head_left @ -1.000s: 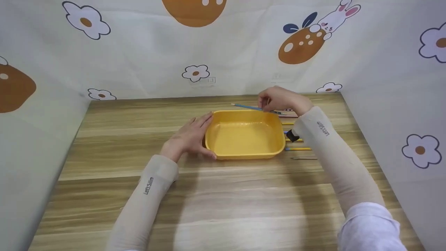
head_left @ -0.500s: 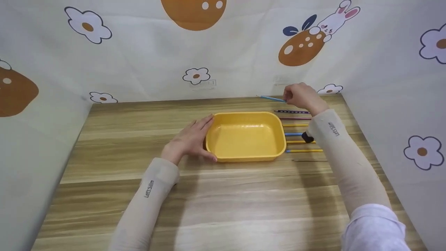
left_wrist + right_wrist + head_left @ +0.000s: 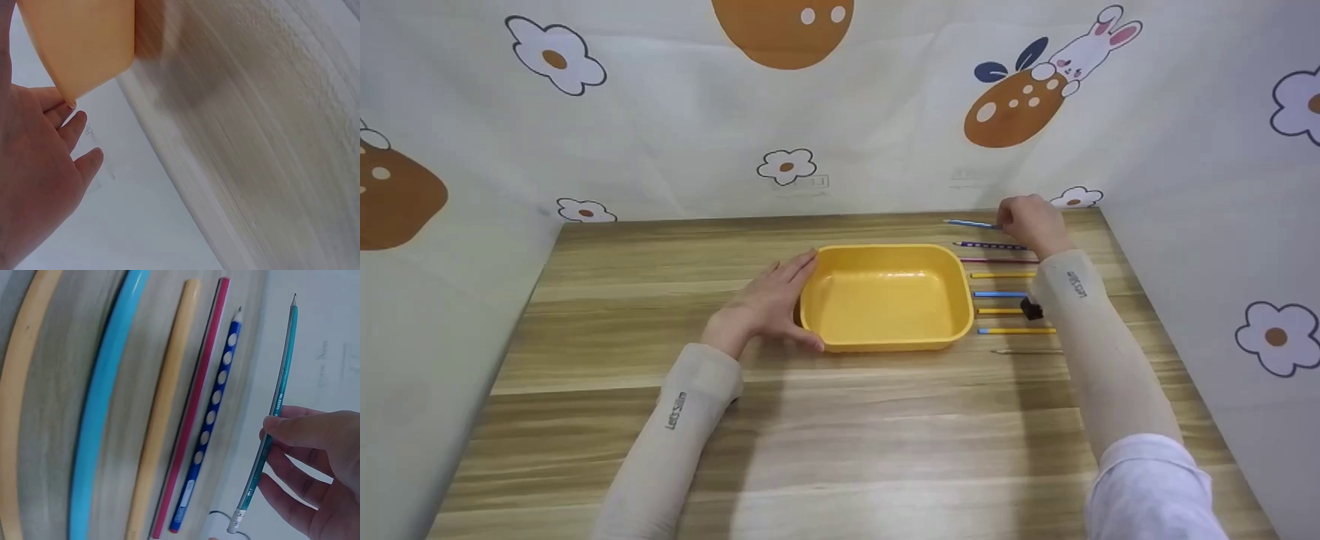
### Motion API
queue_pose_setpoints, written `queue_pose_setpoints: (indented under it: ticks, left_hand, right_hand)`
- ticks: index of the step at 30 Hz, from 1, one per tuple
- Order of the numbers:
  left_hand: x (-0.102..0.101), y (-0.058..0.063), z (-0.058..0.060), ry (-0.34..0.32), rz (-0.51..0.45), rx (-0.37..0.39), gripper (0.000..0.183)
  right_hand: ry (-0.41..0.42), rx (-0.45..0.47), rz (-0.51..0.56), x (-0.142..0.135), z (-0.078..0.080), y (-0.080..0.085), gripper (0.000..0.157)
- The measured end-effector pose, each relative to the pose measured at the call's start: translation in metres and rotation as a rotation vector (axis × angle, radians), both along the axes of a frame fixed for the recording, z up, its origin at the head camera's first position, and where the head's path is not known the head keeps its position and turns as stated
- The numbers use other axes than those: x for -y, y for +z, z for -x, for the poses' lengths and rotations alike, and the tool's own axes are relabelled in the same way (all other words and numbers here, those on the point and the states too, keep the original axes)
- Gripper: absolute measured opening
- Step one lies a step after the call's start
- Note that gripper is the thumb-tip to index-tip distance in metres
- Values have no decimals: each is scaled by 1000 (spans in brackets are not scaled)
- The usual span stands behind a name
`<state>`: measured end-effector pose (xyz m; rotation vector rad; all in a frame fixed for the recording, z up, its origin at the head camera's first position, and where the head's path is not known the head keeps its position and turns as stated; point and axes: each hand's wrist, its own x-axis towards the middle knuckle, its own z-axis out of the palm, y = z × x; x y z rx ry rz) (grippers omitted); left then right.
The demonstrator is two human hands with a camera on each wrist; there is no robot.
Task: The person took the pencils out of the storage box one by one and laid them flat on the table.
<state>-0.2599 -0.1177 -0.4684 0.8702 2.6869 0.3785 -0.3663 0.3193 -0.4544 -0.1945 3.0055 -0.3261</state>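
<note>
My right hand [image 3: 1033, 225] pinches a teal-blue pencil [image 3: 286, 360] between thumb and fingers, near the table's back edge. In the right wrist view the pencil has a sharpened tip and a white eraser end. A yellow plastic tray [image 3: 885, 304] stands mid-table with nothing in it. On its left side rests my left hand [image 3: 765, 304], fingers extended toward the far corner and thumb at the near one. The left wrist view shows fingertips [image 3: 66, 112] touching or close to the tray's edge. Closest to the held pencil lies a dark blue pencil with white dots [image 3: 211, 417].
Right of the tray, several pencils lie roughly parallel: a pink one [image 3: 997, 260], a yellow one [image 3: 1001, 275], a blue one [image 3: 997, 294], a yellow one with a blue end [image 3: 1020, 331] and a thin brownish one [image 3: 1024, 351]. Patterned curtains [image 3: 675, 150] surround the wooden table.
My right hand has carried the teal-blue pencil from behind the tray to the right, then lowered it behind the dotted pencil. The left hand and the tray stay in place.
</note>
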Motion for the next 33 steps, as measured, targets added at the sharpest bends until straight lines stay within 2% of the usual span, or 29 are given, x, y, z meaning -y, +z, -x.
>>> queue_pose_setpoints:
  ticks: [4,8,14,18,23,28,30,33]
  left_hand:
    - [-1,-1,0,5,-13,3,138]
    - [-3,-4,-1,-9,-15,-1,138]
    - [-12,-7,3,-35,-25,7,137]
    - [-15,-7,6,-42,-29,8,138]
    - [-13,-8,8,-48,-42,19,137]
    - [-9,-7,11,-8,-98,43,131]
    - [-9,-3,14,12,-110,26,126]
    - [-8,3,20,24,-88,-72,116]
  right_hand:
    - [-27,-37,1,-10,5,-8,16]
    - [-53,-32,-6,-17,6,-19,18]
    - [-75,11,10,-32,-2,-33,15]
    - [-88,21,38,-39,-7,-33,14]
    - [-127,43,91,-42,-10,-21,19]
    - [-121,6,99,-37,-10,3,24]
    - [-106,-22,93,-33,-12,13,27]
    - [-79,-87,108,-26,-17,26,34]
